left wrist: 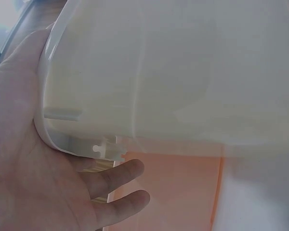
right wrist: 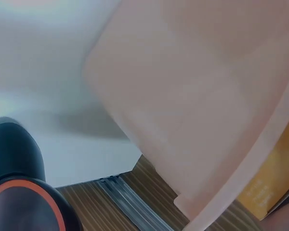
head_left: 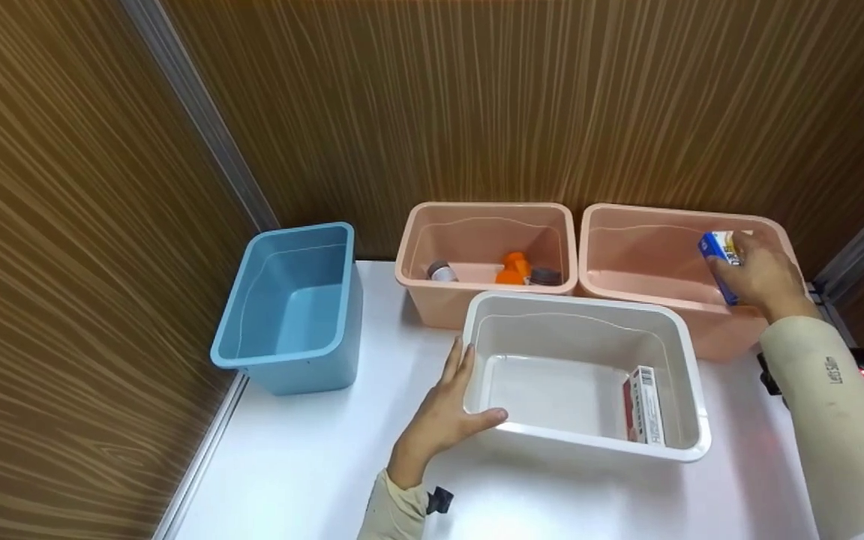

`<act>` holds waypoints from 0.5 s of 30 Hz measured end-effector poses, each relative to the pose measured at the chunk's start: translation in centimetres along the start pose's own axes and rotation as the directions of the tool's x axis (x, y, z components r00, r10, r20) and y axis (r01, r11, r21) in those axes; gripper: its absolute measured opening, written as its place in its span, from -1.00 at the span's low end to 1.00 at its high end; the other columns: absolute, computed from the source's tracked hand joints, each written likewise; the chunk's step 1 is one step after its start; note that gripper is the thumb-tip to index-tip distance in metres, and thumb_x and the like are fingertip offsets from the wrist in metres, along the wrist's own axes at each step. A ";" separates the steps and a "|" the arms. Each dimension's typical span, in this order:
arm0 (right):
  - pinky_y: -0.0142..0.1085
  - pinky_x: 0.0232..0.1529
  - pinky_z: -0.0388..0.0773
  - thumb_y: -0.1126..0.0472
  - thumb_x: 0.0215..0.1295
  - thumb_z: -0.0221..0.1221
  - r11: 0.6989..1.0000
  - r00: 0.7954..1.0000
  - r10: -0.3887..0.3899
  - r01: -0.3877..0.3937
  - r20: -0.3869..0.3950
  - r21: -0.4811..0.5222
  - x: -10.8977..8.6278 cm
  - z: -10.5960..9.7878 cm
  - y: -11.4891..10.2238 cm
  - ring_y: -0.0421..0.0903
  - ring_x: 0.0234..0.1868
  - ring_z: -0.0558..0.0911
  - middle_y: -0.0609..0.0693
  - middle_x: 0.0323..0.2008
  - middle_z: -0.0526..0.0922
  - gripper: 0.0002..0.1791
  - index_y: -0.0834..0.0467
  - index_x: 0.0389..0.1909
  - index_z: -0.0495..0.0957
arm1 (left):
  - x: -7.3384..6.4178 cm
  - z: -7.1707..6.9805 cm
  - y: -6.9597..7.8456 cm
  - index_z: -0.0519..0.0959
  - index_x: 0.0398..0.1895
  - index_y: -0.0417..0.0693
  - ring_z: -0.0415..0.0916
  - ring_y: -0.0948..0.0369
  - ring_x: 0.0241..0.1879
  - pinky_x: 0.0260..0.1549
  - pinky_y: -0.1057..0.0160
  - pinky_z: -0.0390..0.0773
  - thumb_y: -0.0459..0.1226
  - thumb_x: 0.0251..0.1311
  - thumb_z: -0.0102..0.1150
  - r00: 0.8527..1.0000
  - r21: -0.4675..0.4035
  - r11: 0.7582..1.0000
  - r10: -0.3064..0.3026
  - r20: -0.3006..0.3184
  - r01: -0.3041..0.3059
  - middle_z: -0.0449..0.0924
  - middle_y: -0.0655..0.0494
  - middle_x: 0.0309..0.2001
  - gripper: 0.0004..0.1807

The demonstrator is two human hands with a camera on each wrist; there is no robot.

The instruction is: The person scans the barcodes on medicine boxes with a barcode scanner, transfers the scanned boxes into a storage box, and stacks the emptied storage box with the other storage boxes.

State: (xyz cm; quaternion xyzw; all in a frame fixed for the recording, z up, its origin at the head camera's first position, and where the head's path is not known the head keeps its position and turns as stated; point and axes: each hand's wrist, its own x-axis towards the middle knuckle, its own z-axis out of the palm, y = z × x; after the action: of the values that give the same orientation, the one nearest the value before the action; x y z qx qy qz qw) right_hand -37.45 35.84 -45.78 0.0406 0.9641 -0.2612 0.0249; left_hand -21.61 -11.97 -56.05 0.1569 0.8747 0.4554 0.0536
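My right hand (head_left: 762, 277) grips a small blue and white box (head_left: 720, 247) at the right end of the right pink bin (head_left: 683, 219). A yellow side of that box (right wrist: 269, 178) shows past the bin's rim in the right wrist view. My left hand (head_left: 439, 416) rests against the front left corner of the white bin (head_left: 582, 439), its thumb over the rim and its fingers extended along the outside. Inside the white bin, a white and red box (head_left: 646, 409) stands on edge near the right wall.
The left pink bin (head_left: 492, 210) holds a white bottle with a grey cap (head_left: 442, 271), orange items (head_left: 514, 268) and a dark-capped container (head_left: 545, 277). A blue bin (head_left: 297, 367) stands at left. By my right forearm is a dark rounded device (right wrist: 24, 192). Wood-patterned walls (head_left: 402, 97) enclose the white table (head_left: 282, 465).
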 end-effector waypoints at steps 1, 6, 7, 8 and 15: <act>0.40 0.04 0.02 -0.41 0.25 -0.15 1.000 1.000 -0.002 0.002 -0.020 0.003 0.0 0.1 -0.1 0.53 0.28 -0.08 0.31 0.44 -0.37 0.02 0.10 0.49 -0.29 | 0.0 0.0 0.0 -0.21 0.52 0.17 0.11 0.00 0.30 0.15 -0.02 0.25 0.39 -0.15 0.19 1.000 0.002 1.000 0.000 -0.002 0.000 -0.60 0.46 0.45 0.24; 0.44 0.02 -0.11 -0.38 0.28 -0.16 1.000 0.996 0.004 -0.005 -0.084 -0.015 0.2 0.2 0.3 0.51 0.31 -0.26 0.22 0.43 -0.53 0.00 0.09 0.49 -0.34 | -0.1 -0.1 0.0 -0.21 0.52 0.15 0.03 -0.01 0.34 0.18 -0.01 0.22 0.38 -0.12 0.18 1.000 0.013 1.000 0.017 -0.005 -0.017 -0.59 0.40 0.46 0.22; 0.45 0.01 -0.11 -0.38 0.28 -0.16 1.000 0.996 0.004 -0.006 -0.093 -0.013 0.3 0.2 0.4 0.52 0.30 -0.26 0.21 0.43 -0.53 0.00 0.09 0.49 -0.34 | -0.1 -0.1 -0.1 -0.21 0.52 0.15 0.03 -0.01 0.34 0.18 0.00 0.22 0.38 -0.12 0.17 1.000 0.014 1.000 0.019 -0.005 -0.019 -0.59 0.40 0.46 0.22; 0.45 0.01 -0.12 -0.38 0.28 -0.16 1.000 0.995 0.004 -0.005 -0.100 -0.015 0.3 0.2 0.5 0.52 0.30 -0.27 0.21 0.43 -0.54 0.00 0.10 0.49 -0.35 | 0.0 -0.1 0.0 -0.20 0.52 0.16 0.05 -0.01 0.34 0.18 0.00 0.23 0.38 -0.13 0.18 1.000 0.009 1.000 0.017 -0.005 -0.017 -0.59 0.42 0.45 0.22; 0.46 0.02 -0.03 -0.40 0.22 -0.08 1.000 0.990 0.015 -0.013 -0.142 0.017 0.6 0.3 0.7 0.53 0.30 -0.17 0.29 0.44 -0.40 0.05 0.11 0.50 -0.28 | 0.0 -0.2 0.0 -0.23 0.51 0.22 0.15 0.04 0.27 0.15 0.01 0.27 0.39 -0.15 0.19 1.000 0.001 1.000 -0.011 0.005 0.011 -0.59 0.49 0.44 0.23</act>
State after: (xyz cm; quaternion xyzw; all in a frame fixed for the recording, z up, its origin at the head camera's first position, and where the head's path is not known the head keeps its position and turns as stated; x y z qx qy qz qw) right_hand -37.97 36.35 -46.47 0.0660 0.9610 -0.2651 -0.0424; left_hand -21.65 -12.10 -55.94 0.1534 0.8757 0.4541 0.0583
